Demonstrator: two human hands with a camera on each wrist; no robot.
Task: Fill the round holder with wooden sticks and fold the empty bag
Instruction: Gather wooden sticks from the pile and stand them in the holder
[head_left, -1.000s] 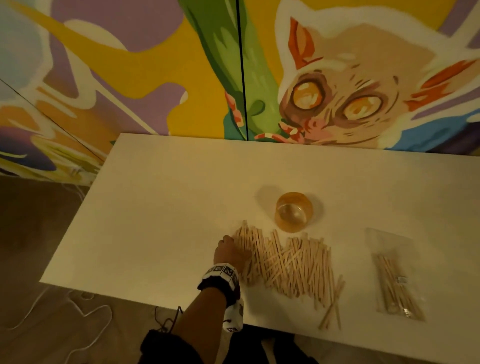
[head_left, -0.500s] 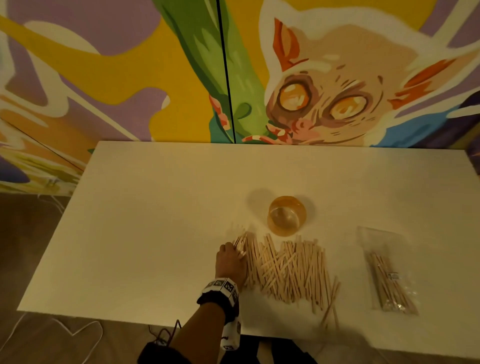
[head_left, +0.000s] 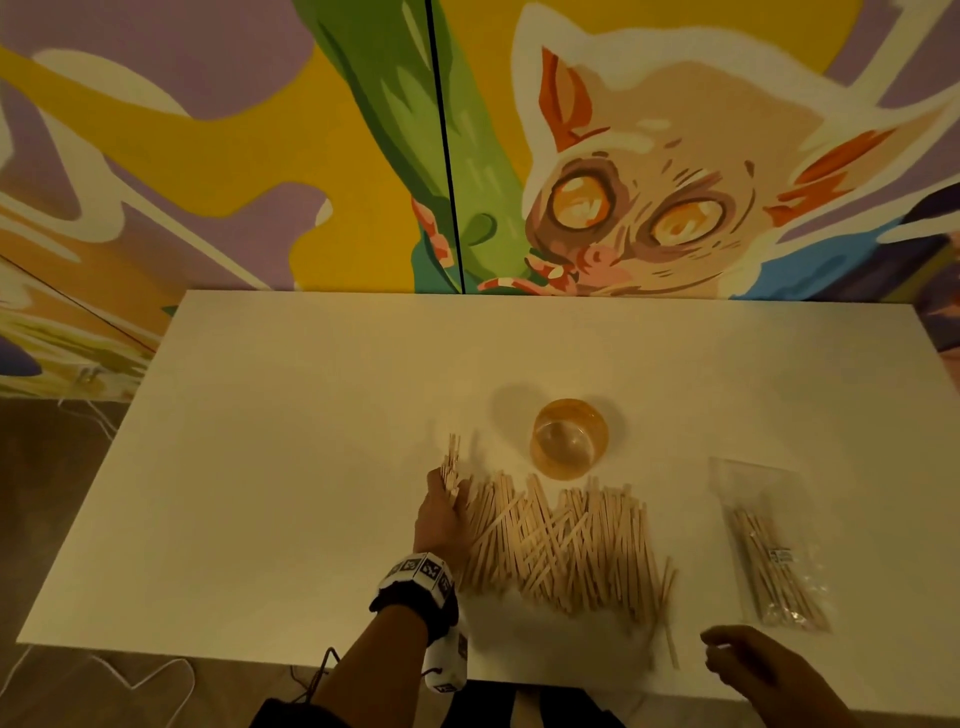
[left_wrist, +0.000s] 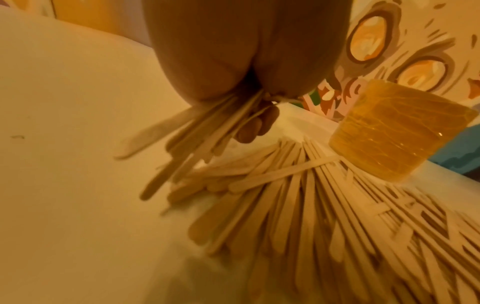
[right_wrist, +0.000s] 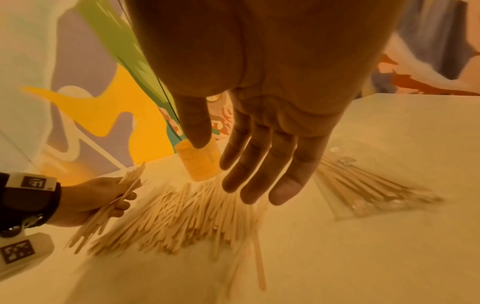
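A heap of flat wooden sticks (head_left: 561, 540) lies on the white table (head_left: 291, 467), just in front of the round amber holder (head_left: 569, 437), which stands upright. My left hand (head_left: 440, 514) grips a small bundle of sticks (head_left: 451, 462) at the heap's left end, raised off the table; the left wrist view shows that bundle (left_wrist: 187, 142) jutting from the curled fingers, with the holder (left_wrist: 397, 133) to the right. My right hand (head_left: 737, 660) hovers open, fingers straight, over the heap's right side and holds nothing (right_wrist: 257, 170). A clear plastic bag (head_left: 774, 551) with sticks inside lies to the right.
A painted mural wall (head_left: 623, 156) rises right behind the table's far edge. Bare floor with white cables (head_left: 130, 680) shows at the lower left. A few stray sticks (head_left: 667, 613) lie off the heap's right end near the table's front edge.
My left hand has closed round a bundle of sticks and lifted it from the heap's left end. My right hand has come into view at the lower right.
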